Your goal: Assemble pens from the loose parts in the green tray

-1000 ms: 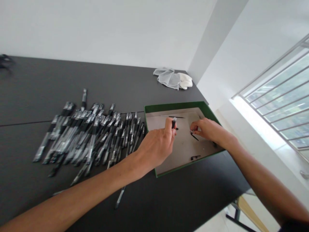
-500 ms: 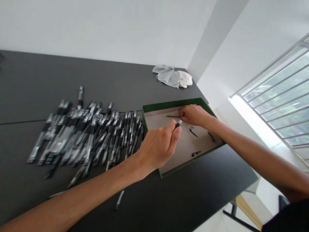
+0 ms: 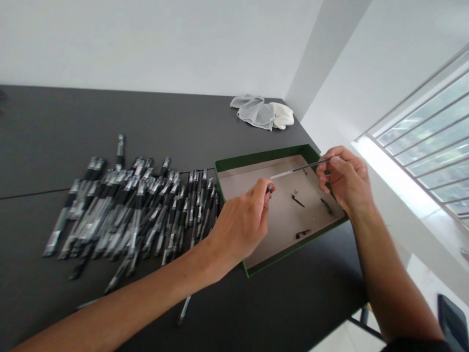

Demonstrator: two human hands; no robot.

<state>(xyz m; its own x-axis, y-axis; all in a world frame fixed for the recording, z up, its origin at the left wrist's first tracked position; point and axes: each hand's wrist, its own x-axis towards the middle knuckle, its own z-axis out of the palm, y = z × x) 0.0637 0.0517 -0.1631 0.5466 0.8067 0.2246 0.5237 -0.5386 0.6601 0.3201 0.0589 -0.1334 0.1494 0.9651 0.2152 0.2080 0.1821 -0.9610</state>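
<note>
My left hand (image 3: 244, 217) is closed in a fist around a pen (image 3: 270, 187); only its dark end shows past the thumb and forefinger. Over the right part of the box, my right hand (image 3: 346, 178) pinches the dark end of a thin pen refill (image 3: 306, 166). The refill's pale end points left, just above the left fist. Beneath both hands lies a shallow green-rimmed box (image 3: 258, 156). Small black pen parts are scattered on its floor, among them a clip piece (image 3: 303, 234) and a thin one (image 3: 298, 200).
A heap of clear pens with black grips (image 3: 120, 210) covers the dark table (image 3: 176, 117) left of the box. White gloves (image 3: 262, 113) lie at the back near the wall. The barred window (image 3: 432, 142) is on the right.
My right hand has lifted from inside the box and moved right, with the refill now stretched out between the hands. My left hand keeps its hold, the pen end tilted differently.
</note>
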